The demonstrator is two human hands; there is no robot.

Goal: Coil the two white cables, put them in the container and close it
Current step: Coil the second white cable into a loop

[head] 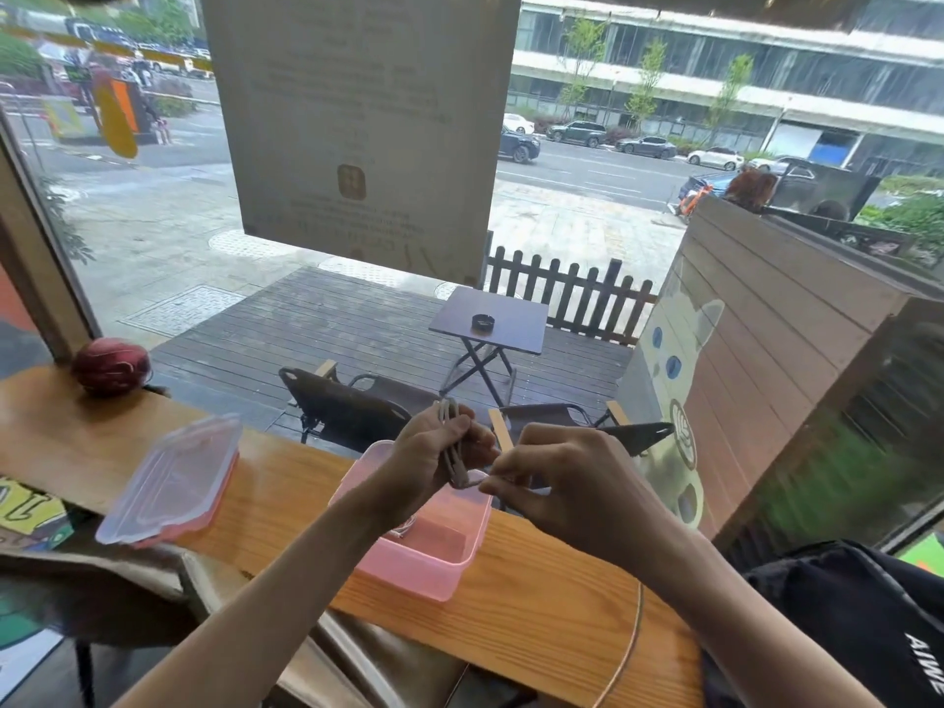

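Observation:
A coiled white cable [451, 442] is held upright above the open pink container [449, 559], with my left hand [434, 454] shut around its loops. My right hand [557, 482] pinches the cable's loose end at the bottom of the coil. A bit of a second white cable [403, 529] shows inside the container, mostly hidden behind my left wrist. The container's clear lid with pink rim [171, 482] lies apart, on the wooden counter to the left.
The wooden counter [536, 595] runs along a window. A dark red ball [111, 366] sits at its far left end. A printed box [30, 518] lies at the left edge, and a black bag [863, 620] rests at the lower right.

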